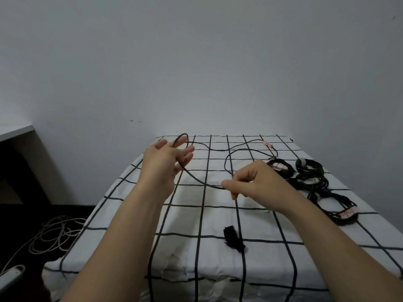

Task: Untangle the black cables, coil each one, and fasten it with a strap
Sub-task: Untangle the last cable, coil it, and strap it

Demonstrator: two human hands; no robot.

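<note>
A thin black cable (197,179) runs from my left hand (165,164) across to my right hand (250,182). It loops around the raised, spread fingers of my left hand. My right hand pinches it between thumb and forefinger. Beyond my hands the same cable snakes over the checked cloth toward a white-and-red tag (267,144) at the far edge. Several coiled black cables (311,175) lie bunched at the right. A black strap (233,238) lies on the cloth in front of me.
The table (130,214) wears a white cloth with a black grid and stands against a pale wall. On the dark floor at the left lie loose white cables (54,234). A white desk edge (15,129) shows at far left.
</note>
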